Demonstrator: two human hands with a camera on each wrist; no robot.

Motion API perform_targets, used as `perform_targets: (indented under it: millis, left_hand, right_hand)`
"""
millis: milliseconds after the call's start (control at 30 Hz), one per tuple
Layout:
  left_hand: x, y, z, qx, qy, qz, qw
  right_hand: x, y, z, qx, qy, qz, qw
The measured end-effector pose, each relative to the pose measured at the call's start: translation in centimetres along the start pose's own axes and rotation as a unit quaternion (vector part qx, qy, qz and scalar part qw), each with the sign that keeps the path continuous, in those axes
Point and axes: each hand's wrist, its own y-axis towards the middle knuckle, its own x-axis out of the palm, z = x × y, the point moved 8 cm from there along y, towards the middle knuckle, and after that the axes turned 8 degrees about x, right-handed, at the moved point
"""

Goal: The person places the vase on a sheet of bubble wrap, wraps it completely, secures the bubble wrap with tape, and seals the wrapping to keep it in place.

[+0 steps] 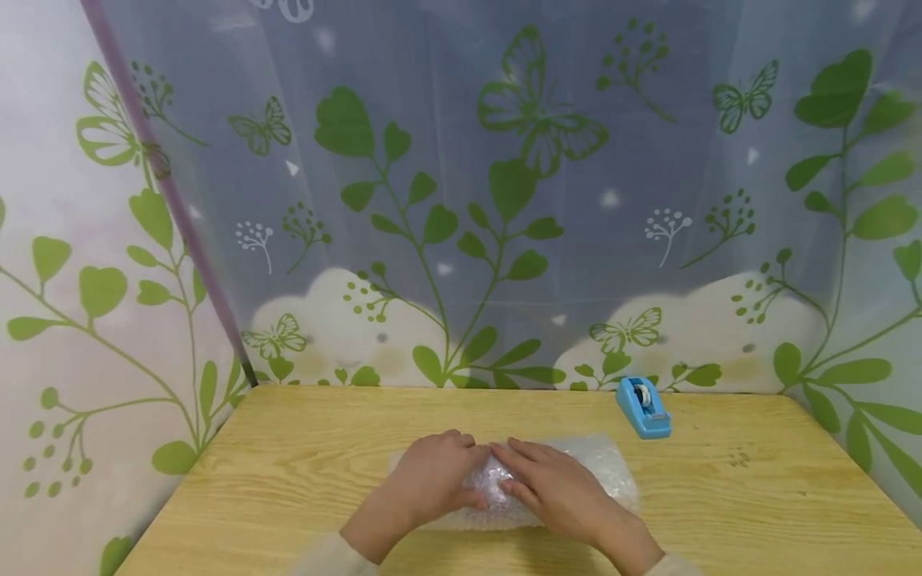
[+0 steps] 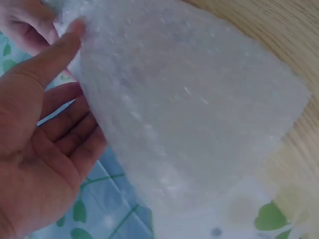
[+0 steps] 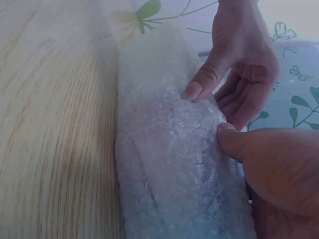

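A sheet of clear bubble wrap, rolled or folded into a long bundle, lies across the near part of the table. My left hand holds its left half, thumb on the near face and fingers over the far edge. Close beside it, my right hand grips the same bundle in the same manner. In the left wrist view the left thumb presses on the wrap's edge, with the fingers behind. Something darker shows faintly through the wrap in the right wrist view; its kind is hidden by the bubbles.
A blue tape dispenser with a roll of tape stands at the back right of the wooden table. Behind the table and at its sides hang curtains printed with green leaves and butterflies.
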Motion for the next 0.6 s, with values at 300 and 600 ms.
perform_targets:
  millis: [300,600]
  left_hand:
    - [0.6,0.3,1.3,-0.022,0.012,-0.033,0.9992]
    - [2.3,0.5,1.8,-0.045,0.077,-0.019,0.9958]
  right_hand:
    - [-0.3,0.3,0.5,0.016,0.045,-0.016,0.999]
    - [0.0,1.1,1.4,0.033,0.106,-0.051,0.993]
